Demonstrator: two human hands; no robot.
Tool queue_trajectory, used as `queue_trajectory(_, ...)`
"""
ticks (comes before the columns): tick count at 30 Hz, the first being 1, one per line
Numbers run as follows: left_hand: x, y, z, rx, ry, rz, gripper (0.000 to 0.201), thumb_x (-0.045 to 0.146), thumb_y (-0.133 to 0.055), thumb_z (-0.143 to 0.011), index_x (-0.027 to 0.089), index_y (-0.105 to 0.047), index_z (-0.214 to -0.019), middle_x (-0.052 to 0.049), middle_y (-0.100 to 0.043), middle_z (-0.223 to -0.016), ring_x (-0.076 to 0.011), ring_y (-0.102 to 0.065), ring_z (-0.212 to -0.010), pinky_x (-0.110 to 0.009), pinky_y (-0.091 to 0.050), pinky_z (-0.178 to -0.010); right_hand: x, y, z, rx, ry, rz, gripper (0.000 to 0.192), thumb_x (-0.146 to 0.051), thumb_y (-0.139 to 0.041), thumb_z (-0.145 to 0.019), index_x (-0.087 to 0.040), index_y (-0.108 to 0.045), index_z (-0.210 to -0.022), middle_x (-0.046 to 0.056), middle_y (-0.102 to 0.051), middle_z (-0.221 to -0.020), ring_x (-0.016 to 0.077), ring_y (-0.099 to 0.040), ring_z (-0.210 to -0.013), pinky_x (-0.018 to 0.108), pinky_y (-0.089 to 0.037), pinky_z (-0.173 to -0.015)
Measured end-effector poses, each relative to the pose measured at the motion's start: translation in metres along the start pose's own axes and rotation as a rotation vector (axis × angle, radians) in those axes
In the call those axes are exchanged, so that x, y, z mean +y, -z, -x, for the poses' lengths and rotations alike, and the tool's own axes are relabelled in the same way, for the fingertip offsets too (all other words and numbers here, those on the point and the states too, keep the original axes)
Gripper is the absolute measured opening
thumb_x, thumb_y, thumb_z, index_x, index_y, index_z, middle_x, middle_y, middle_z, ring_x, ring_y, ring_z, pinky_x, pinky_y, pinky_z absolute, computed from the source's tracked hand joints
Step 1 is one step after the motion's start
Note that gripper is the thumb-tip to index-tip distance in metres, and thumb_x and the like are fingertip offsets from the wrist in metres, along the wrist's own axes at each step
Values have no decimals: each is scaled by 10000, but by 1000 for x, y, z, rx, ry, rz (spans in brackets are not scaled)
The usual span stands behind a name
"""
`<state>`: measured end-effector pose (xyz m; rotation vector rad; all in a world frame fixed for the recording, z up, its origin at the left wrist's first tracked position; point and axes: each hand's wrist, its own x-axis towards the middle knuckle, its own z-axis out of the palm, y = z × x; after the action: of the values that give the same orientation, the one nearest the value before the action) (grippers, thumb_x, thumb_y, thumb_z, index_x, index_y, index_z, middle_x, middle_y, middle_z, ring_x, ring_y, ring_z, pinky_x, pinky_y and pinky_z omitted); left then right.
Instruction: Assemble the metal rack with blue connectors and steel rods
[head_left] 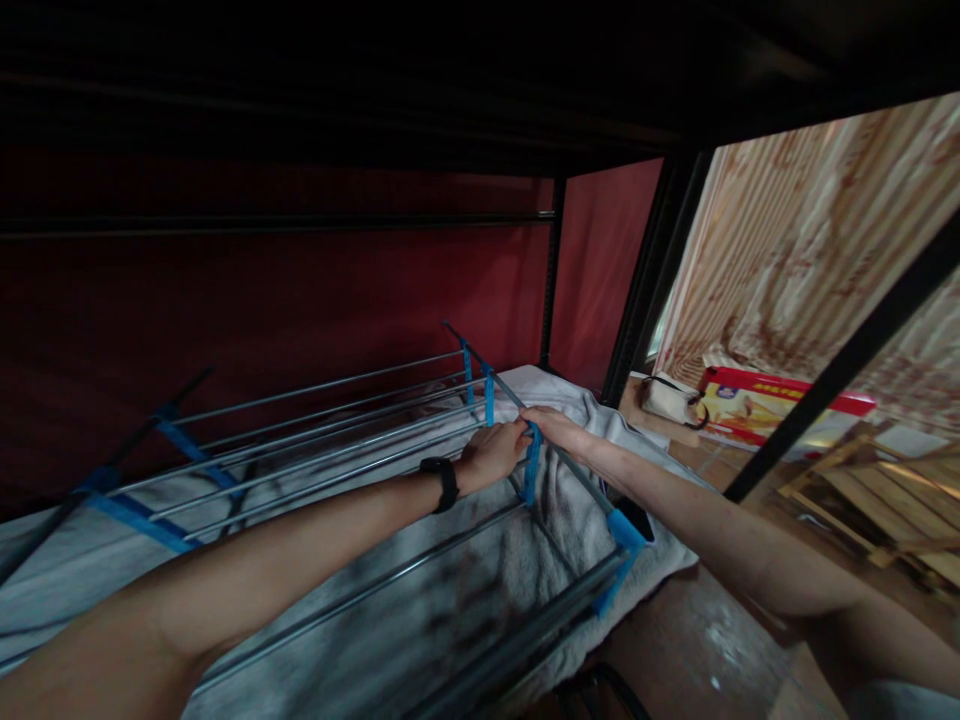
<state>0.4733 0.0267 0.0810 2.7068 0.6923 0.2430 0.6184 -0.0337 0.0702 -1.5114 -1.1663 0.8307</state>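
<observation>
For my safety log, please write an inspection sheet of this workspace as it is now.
Surface: grey-white towel cloth spread under the rack.
Job's things: steel-rod rack with blue plastic joints, lying on the cloth.
Clutter: red and yellow flat box, white pouch, wooden slat frame on the floor.
Grippers: left hand and right hand, fingers closed on a blue joint and side rod.
Cables: nothing seen.
Surroundings: red cloth wall, black metal frame, patterned curtain.

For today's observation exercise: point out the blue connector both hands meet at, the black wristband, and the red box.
blue connector [532,465], head view, on its lower blue strip below the hands.
black wristband [442,482], head view, on the band's face.
red box [757,405], head view, on its printed top.
</observation>
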Motion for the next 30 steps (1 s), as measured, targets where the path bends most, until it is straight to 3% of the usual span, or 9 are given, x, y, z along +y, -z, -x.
queue_trajectory(12, -5, -9, 0, 46, -39, -77, 273, 353, -414, -950, 197, -612, -1055, -85, -703, -1008, -238, -664, -940, -318, -484, -761, 3, 0, -2, -8, -51, -77, 243, -411, -539, -780, -185, -602, -716, 5, -619, -675, 160, -565, -667, 265, -448, -642)
queue_trajectory(30, -4, -12, -2, 35, -29, -63, 259, 355, -426, -943, 189, -614, -1006, -84, -696, -980, -231, -661, -930, -312, -485, -764, 7, 0, -4, -7, 66, 16, 268, -426, -498, -774, -188, -579, -681, 4, -596, -696, 155, -529, -684, 269, -433, -672)
